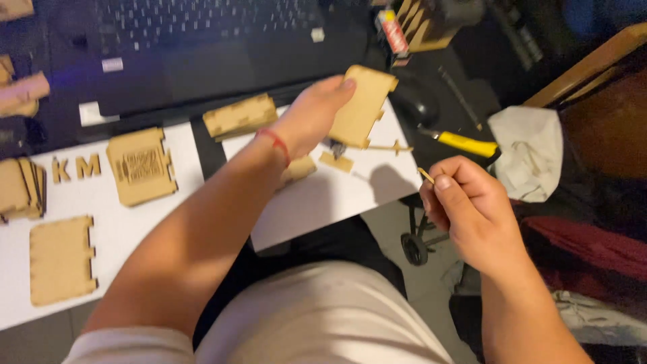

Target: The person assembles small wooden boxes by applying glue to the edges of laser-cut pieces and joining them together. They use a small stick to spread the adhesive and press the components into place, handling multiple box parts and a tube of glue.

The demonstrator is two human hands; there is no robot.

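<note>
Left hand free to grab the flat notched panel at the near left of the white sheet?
Probably not as is: the left hand already holds a wooden panel up over the sheet. The notched panel itself lies uncovered on the white sheet, nothing across it.

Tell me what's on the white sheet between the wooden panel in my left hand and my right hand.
In the head view, a thin wooden stick lies between the panel in the left hand and the right hand.

- On my left hand (311, 116) I see bare fingers and, at the wrist, a thin red band (275, 144).
- My right hand (472, 216) wears nothing, no ring, no watch.
- Both forearms are bare, with short pale sleeves at the bottom edge.
- A light-coloured shirt (330, 317) covers my torso.
</note>
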